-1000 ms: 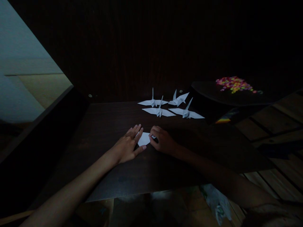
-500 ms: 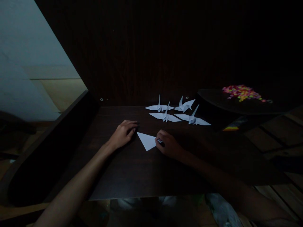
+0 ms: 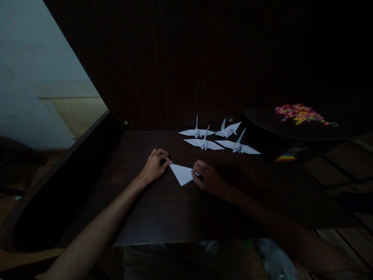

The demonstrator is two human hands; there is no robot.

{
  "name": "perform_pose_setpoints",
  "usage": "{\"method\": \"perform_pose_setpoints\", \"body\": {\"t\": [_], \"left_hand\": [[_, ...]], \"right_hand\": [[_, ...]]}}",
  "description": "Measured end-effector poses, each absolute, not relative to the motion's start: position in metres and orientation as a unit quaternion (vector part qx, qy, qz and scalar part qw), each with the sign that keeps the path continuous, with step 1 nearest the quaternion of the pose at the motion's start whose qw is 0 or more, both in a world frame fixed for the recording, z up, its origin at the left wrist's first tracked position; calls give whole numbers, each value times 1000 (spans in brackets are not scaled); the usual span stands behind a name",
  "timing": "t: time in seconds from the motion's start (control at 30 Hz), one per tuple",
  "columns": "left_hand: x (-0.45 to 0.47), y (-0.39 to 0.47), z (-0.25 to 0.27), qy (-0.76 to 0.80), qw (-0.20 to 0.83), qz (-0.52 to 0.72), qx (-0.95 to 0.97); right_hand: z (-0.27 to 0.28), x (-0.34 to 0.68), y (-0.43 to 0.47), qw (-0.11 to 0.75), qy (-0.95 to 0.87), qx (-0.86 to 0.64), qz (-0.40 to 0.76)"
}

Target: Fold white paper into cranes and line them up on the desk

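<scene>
A white sheet of paper folded into a triangle point(image 3: 182, 174) lies on the dark wooden desk point(image 3: 157, 217), one point toward me. My left hand point(image 3: 156, 165) pinches its left corner between thumb and fingertips. At the right corner my right hand point(image 3: 206, 177) is closed on the paper, its curled fingers covering part of that edge. Beyond the hands stand several white origami cranes, among them a front-left crane point(image 3: 204, 144), a front-right crane point(image 3: 238, 147), a back-left crane point(image 3: 197, 133) and a back-right crane point(image 3: 228, 131).
On a raised dark shelf point(image 3: 262, 120) at the right lies a heap of small bright-coloured pieces point(image 3: 301, 114). A tall dark panel point(image 3: 175, 66) closes off the back, and a side board point(image 3: 58, 182) bounds the left. A plastic bag point(image 3: 275, 258) sits below the front edge.
My left hand has moved slightly right and its fingers have closed on the paper's left corner. The right hand keeps its hold on the right corner.
</scene>
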State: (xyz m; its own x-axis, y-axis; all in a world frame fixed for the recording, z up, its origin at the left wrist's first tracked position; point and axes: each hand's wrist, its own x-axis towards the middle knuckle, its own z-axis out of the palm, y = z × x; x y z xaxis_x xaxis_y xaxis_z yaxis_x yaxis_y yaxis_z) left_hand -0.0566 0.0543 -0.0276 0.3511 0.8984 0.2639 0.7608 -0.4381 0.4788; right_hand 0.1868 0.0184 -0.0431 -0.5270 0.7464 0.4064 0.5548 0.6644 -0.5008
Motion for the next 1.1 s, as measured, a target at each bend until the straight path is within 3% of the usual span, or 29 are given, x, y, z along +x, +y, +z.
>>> {"method": "perform_pose_setpoints", "body": {"t": [0.73,1.1], "left_hand": [[-69,70,-34,510,203,262,794],[-62,64,-33,508,164,249,808]], "right_hand": [[-47,187,20,323,-855,-367,173],[-47,187,21,340,-854,-353,174]]}}
